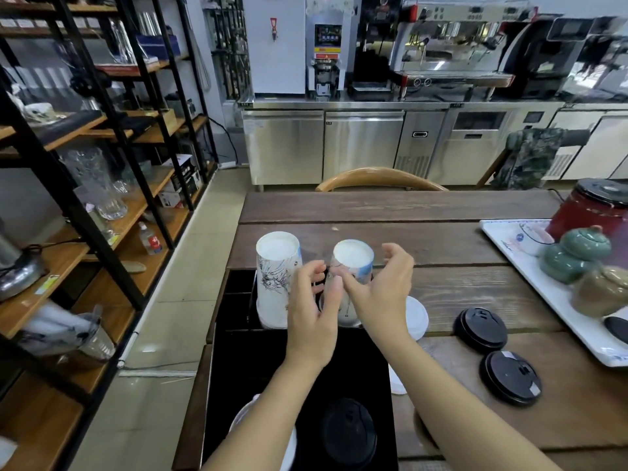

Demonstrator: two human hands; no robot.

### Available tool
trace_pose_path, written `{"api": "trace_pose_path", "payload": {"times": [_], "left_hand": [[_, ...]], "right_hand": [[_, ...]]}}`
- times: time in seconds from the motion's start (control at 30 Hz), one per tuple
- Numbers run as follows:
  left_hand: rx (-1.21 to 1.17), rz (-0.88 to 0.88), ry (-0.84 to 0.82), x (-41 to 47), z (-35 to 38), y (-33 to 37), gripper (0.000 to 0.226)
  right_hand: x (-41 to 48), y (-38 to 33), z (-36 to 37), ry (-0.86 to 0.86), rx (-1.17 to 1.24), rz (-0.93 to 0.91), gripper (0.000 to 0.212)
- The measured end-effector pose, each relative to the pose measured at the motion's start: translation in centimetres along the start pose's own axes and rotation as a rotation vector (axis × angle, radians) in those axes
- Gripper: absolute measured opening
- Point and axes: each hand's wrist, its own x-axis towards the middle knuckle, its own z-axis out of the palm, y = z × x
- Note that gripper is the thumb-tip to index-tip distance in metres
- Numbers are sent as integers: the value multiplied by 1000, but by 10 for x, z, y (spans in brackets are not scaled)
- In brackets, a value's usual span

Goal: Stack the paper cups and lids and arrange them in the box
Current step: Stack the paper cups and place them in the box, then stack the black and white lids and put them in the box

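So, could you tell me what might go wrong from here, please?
1. Both hands, left hand and right hand, crowd the right cup; a nudge might topple the tall left cup stack standing close beside it.
2. The black lids lie near the table's front edge and a sweeping forearm could knock them off.

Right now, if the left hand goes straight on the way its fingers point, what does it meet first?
Probably the right-hand paper cup, upside down just beyond the left hand; depth is unclear.
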Motion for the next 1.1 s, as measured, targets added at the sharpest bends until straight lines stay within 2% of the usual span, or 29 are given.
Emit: {"api": "trace_pose_path", "payload": {"times": [0.17, 0.27, 0.4, 0.5, 0.6, 0.67, 0.73, 0.8, 0.9, 1.0, 1.1], "left_hand": [[-72, -238, -179, 11, 16, -12, 76], [-87, -291, -167, 16, 18, -10, 84], [-50, -271, -130, 15, 17, -9, 85], [87, -154, -59, 4, 18, -5, 80], [244, 122, 24, -8, 25, -6, 64], [308, 277, -11, -19, 35, -10, 55], [336, 305, -102, -32, 50, -14, 50], [383, 248, -220, -45, 66, -20, 48], [507, 45, -466, -65, 92, -23, 55], [605, -178, -682, -84, 118, -28, 69], [643, -466, -833, -98, 134, -37, 82]], "right_hand": [[-1, 20, -2, -147, 108, 82, 86], [1, 22, -3, -167, 128, 86, 86], [4, 24, -3, -180, 167, 48, 80], [3, 31, -7, -203, 199, 26, 79], [0, 42, -16, -162, 235, 7, 78], [-2, 52, -27, -120, 245, 18, 75], [-3, 67, -41, -83, 247, 45, 70], [-3, 85, -56, -54, 219, 89, 67], [-5, 114, -79, -33, 139, 186, 55], [-15, 145, -98, -86, -3, 256, 44], [-34, 171, -114, -189, -156, 383, 65]]}}
